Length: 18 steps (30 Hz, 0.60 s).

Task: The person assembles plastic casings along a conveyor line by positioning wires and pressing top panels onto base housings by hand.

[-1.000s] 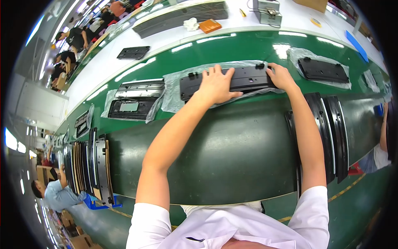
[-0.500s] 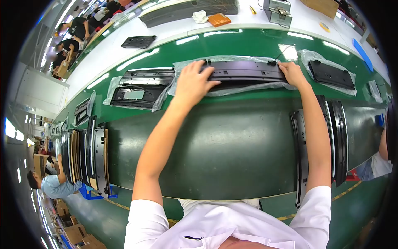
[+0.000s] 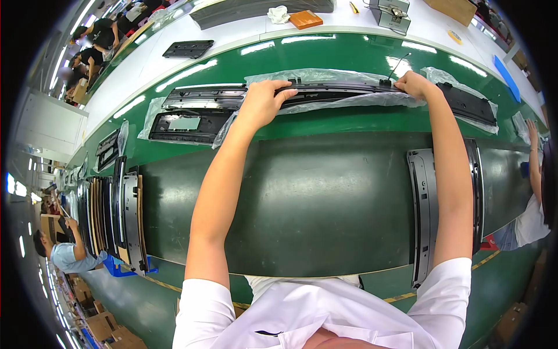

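A long black panel [image 3: 343, 88] is tilted up on edge on clear plastic wrap [image 3: 349, 102], on the green surface beyond the dark table. My left hand [image 3: 263, 103] pinches its left end between thumb and fingers. At its right end my right hand [image 3: 416, 85] grips it with bent fingers. A thin black cable [image 3: 399, 65] rises beside the right hand. Left of the panel lie two more black parts [image 3: 189, 126] on plastic wrap, and another black panel [image 3: 469, 106] lies to the right.
Upright stacks of dark panels stand on the dark table [image 3: 325, 203] at left [image 3: 107, 215] and right [image 3: 424, 209]. Farther back are an orange block [image 3: 306, 20], a white crumpled cloth [image 3: 278, 14] and a grey device [image 3: 393, 17]. Other people stand left and far right.
The panel has turned from lying nearly flat to standing on edge. My left hand has moved left from its middle to its left end. My right hand stays at the right end.
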Tool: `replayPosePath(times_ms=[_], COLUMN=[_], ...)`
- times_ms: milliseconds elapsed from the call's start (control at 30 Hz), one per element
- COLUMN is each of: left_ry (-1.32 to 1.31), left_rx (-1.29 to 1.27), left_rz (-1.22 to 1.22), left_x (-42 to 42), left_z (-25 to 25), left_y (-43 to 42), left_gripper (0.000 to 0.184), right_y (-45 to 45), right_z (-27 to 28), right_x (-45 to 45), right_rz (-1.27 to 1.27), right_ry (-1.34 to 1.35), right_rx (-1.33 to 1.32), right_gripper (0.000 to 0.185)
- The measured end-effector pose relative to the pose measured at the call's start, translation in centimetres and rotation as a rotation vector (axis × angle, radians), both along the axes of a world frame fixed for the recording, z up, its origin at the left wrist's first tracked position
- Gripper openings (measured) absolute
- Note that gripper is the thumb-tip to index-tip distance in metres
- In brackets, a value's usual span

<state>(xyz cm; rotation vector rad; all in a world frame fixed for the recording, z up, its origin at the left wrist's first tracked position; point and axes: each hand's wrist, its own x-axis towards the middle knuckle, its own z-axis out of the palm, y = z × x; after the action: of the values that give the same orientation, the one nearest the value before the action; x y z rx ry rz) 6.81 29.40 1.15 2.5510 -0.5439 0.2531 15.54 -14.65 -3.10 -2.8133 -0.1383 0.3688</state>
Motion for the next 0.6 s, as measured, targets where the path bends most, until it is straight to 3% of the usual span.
replayPosePath(times_ms=[200, 600], left_ry=[0.156, 0.098], left_rx=[0.1, 0.058], left_rz=[-0.041, -0.095], left_x=[1.4, 0.6], left_z=[0.9, 0.8], left_y=[-0.4, -1.7], left_gripper=[0.04, 0.04], right_y=[-1.4, -3.2], right_z=[-0.4, -0.7], right_x=[1.7, 1.6], right_rz=[0.035, 0.037], right_ry=[0.071, 0.084], right_rx=[-0.024, -0.027], right_gripper=[0.032, 0.033])
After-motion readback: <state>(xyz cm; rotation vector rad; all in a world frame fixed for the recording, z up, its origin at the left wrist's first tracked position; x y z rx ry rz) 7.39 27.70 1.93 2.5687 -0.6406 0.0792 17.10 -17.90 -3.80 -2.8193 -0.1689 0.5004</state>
